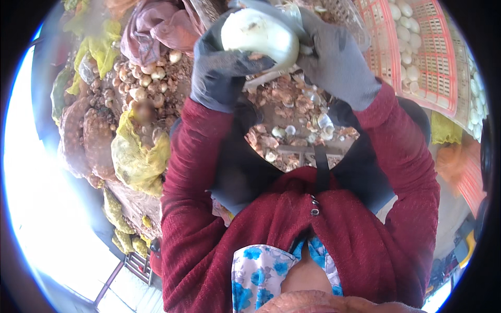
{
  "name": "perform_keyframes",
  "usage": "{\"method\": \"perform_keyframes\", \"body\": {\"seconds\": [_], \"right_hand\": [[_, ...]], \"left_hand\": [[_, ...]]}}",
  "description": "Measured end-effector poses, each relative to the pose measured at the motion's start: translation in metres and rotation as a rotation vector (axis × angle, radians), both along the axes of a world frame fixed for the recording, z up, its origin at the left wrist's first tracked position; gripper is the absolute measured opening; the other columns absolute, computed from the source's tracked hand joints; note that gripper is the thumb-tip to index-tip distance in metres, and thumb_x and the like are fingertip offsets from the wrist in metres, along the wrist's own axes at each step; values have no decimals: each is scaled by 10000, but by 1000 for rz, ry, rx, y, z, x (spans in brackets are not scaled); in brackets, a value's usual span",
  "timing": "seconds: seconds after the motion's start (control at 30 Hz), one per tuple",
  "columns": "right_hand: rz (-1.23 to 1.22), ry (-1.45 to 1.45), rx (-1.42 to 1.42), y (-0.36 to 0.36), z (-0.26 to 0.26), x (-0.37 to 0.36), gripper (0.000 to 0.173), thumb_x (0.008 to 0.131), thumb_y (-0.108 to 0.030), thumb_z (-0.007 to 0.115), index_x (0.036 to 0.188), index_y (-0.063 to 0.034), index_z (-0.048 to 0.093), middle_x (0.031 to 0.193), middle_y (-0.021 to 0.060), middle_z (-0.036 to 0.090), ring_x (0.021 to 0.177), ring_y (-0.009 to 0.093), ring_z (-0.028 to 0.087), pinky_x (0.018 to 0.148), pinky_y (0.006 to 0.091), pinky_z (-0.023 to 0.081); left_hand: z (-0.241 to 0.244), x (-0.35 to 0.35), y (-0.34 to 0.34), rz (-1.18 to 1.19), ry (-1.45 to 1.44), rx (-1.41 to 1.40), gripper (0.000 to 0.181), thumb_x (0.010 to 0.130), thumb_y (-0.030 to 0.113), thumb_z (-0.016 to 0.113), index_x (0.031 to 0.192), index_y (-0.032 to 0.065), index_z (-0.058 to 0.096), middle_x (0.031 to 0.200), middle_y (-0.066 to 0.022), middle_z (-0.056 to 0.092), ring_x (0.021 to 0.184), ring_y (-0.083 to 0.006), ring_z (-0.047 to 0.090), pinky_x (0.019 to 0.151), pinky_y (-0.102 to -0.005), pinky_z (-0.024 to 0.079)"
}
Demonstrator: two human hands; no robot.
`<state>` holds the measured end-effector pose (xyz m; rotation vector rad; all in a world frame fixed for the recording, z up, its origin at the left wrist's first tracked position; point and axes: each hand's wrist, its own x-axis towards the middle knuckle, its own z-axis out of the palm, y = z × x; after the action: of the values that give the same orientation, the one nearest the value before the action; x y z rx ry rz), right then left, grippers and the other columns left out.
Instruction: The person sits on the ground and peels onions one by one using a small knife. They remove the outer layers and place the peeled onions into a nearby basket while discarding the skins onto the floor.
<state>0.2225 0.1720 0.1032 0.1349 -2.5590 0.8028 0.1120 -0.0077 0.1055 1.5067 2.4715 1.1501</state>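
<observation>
A large pale, peeled onion (260, 37) is held close to the camera at the top middle. My left hand (223, 62), in a grey and black work glove, wraps around its left side, with the fingers beneath and beside it. At its right side is my right hand (332, 54), also gloved, its fingers against the onion and partly hidden by it. Something thin and pale shows between the right fingers; what it is I cannot tell. Below the hands, loose onion skins (305, 101) cover the ground between my knees.
Unpeeled onions (145, 80) lie heaped at the left beside a yellow mesh sack (137, 160) and a mauve cloth (164, 27). At the right stands a red and white plastic basket (430, 54) with peeled onions (411, 35). More pale onions (477, 101) are at the far right edge.
</observation>
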Motion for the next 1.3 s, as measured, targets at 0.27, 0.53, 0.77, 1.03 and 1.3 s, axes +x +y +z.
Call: {"method": "perform_keyframes", "body": {"seconds": [0.27, 0.53, 0.77, 1.03, 1.3], "right_hand": [[22, -100, -95, 9, 5, 0, 346, 758, -41, 588, 1093, 16, 519, 652, 139, 594, 526, 237, 600, 483, 300, 469], [-31, -99, -18, 16, 0, 1, 324, 759, -30, 587, 1076, 23, 548, 675, 129, 612, 523, 193, 605, 472, 277, 472], [-76, -348, -797, -2, 30, 5, 248, 787, 1, 540, 1031, 29, 575, 628, 73, 607, 453, 108, 567, 404, 225, 451], [-113, -419, -1432, -11, 36, 11, 147, 826, -87, 581, 938, 8, 581, 667, 48, 597, 449, 87, 537, 395, 216, 431], [-33, -459, -1089, -10, 47, 2, 218, 857, -157, 608, 1024, -20, 584, 758, 39, 621, 585, 90, 589, 512, 209, 481]], "left_hand": [[-5, -2, -16, -175, -698, 309, 501, 849, 169, 607, 1272, -14, 410, 1186, -159, 559, 1037, -275, 586, 869, -366, 512], [-19, -24, 11, -287, -966, 277, 484, 921, 218, 495, 1307, -38, 357, 1269, -187, 479, 1127, -272, 519, 925, -375, 470], [-26, -46, 16, -376, -397, -15, 569, 806, 283, 678, 1226, -42, 473, 1169, -158, 568, 1067, -234, 564, 879, -334, 484], [26, -4, 5, -406, -830, 258, 940, 612, 471, 803, 1274, -60, 401, 1190, -160, 554, 1078, -241, 565, 901, -345, 486], [9, 2, 4, -195, -474, 250, 689, 783, 397, 672, 1251, -48, 434, 1157, -174, 577, 1054, -265, 582, 906, -364, 489]]}}
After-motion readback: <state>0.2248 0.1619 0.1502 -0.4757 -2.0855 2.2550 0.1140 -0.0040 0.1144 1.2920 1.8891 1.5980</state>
